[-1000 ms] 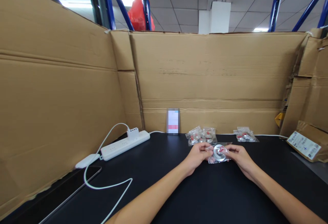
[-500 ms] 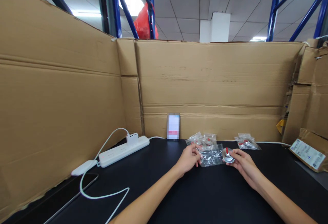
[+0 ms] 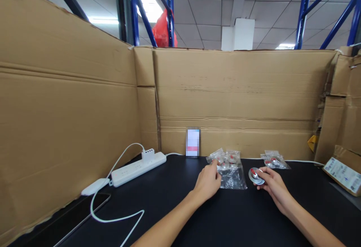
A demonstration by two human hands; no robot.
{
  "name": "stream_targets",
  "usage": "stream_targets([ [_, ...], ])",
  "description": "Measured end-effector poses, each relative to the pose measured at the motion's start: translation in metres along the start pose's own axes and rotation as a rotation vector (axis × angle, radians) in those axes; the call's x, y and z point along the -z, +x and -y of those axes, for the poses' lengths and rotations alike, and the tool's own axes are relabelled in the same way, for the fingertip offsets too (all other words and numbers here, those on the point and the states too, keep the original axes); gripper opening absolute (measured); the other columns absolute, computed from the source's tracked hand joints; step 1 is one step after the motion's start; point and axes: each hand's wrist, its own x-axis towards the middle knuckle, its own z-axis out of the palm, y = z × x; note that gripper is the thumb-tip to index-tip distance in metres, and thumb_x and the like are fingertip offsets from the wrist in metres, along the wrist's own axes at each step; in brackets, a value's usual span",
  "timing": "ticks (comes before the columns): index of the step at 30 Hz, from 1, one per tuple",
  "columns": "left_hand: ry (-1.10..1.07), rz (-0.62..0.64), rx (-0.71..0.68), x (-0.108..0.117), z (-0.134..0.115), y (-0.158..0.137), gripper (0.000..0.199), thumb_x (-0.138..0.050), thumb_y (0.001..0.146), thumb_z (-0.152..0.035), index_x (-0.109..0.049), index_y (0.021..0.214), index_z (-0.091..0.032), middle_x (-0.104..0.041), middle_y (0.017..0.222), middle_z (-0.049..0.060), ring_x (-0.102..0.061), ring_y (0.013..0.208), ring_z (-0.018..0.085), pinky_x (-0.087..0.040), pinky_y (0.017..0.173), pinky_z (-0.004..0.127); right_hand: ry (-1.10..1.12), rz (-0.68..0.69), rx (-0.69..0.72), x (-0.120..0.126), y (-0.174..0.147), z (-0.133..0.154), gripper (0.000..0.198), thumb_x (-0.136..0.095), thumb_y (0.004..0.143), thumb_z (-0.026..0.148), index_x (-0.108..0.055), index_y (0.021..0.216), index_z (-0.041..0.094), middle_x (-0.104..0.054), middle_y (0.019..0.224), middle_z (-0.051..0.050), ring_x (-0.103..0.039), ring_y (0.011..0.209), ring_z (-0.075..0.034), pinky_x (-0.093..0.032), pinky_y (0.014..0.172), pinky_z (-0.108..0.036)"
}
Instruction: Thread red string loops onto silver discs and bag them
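My right hand (image 3: pixel 272 185) pinches a round silver disc (image 3: pixel 256 175) with a red piece on its face, just above the black table. To its left, a clear plastic bag (image 3: pixel 234 179) lies flat and looks empty. My left hand (image 3: pixel 207 181) is at the left side of this bag, its index finger stretched toward a pile of clear packets (image 3: pixel 225 159) with silver and red pieces inside. Its thumb and index finger look apart, and I see nothing held between them; the other fingers are mostly hidden.
More clear packets (image 3: pixel 275 161) lie at the back right. A phone (image 3: pixel 193 143) leans against the cardboard wall (image 3: pixel 239 89). On the left are a white power strip (image 3: pixel 138 170) and its looping cable (image 3: pixel 118 218). A labelled cardboard box (image 3: pixel 342 173) stands at the right.
My right hand has drawn the disc away from the clear bag, slightly right and down. The left hand's index finger has straightened toward the packets, and the bag lies flatter. The view has shifted slightly.
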Motion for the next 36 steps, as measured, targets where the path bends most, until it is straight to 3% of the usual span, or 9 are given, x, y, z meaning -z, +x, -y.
stream_targets([
  [5, 0.133, 0.068, -0.033, -0.001, -0.006, -0.006, 0.032, -0.044, 0.083, -0.012, -0.054, 0.114, -0.016, -0.068, 0.092, 0.012, -0.066, 0.086, 0.027, -0.043, 0.072, 0.031, -0.036, 0.005, 0.010, -0.001, -0.001, 0.002, 0.038, -0.079, 0.063, 0.050, -0.062, 0.071, 0.017, -0.064, 0.061, -0.003, -0.056, 0.053, -0.015, -0.043, 0.047, -0.024],
  [10, 0.101, 0.072, -0.042, -0.007, -0.003, -0.008, 0.037, -0.044, 0.084, -0.012, -0.051, 0.119, -0.018, -0.065, 0.105, 0.013, -0.063, 0.097, 0.026, -0.044, 0.082, 0.031, -0.053, -0.016, 0.017, -0.002, 0.000, 0.001, 0.038, -0.078, 0.061, 0.052, -0.063, 0.068, 0.018, -0.061, 0.058, -0.002, -0.054, 0.050, -0.015, -0.041, 0.043, -0.025],
  [19, 0.088, 0.067, -0.077, -0.010, 0.000, -0.008, 0.039, -0.042, 0.083, -0.011, -0.051, 0.121, -0.017, -0.063, 0.106, 0.013, -0.061, 0.099, 0.026, -0.044, 0.086, 0.032, -0.076, -0.015, -0.004, -0.002, 0.003, -0.003, 0.043, -0.080, 0.056, 0.055, -0.062, 0.068, 0.018, -0.061, 0.055, -0.001, -0.054, 0.045, -0.014, -0.039, 0.040, -0.023],
  [36, 0.149, 0.089, -0.114, -0.009, -0.004, -0.007, 0.045, -0.042, 0.080, -0.008, -0.052, 0.123, -0.013, -0.064, 0.110, 0.016, -0.062, 0.101, 0.028, -0.046, 0.086, 0.035, -0.225, 0.016, 0.090, 0.000, 0.017, -0.021, 0.045, -0.070, 0.069, 0.061, -0.057, 0.072, 0.018, -0.056, 0.049, 0.003, -0.050, 0.036, -0.010, -0.034, 0.032, -0.018],
])
